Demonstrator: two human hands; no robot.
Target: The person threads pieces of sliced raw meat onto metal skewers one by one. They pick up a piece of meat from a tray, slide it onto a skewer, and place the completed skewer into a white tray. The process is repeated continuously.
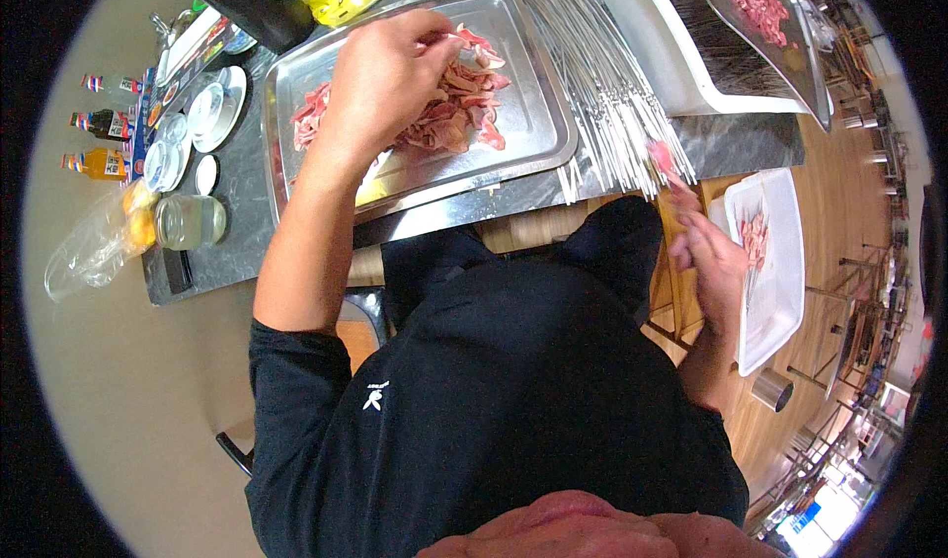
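Note:
My left hand point(400, 69) reaches over a rectangular metal tray point(537, 113), fingertips pinched on a slice of raw meat point(480, 45) at the edge of a heap. Below the hand lies the rest of the raw sliced meat point(452, 125), and part of it shows left of my wrist. My right hand point(707, 254), blurred, is off the table's front edge at the right. It grips a strip of pink meat point(663, 159); whether a skewer runs through it is too blurred to tell. Close beyond it, many thin metal skewers point(615, 106) lie in a loose bundle beside the tray.
A white foam tray point(778, 321) right of my right hand holds several meat skewers point(755, 243). At the far right stands a white bin point(644, 47) of skewers, with a tray of cut meat point(763, 10) over it. A glass jar point(191, 222) and bottles point(100, 164) are left.

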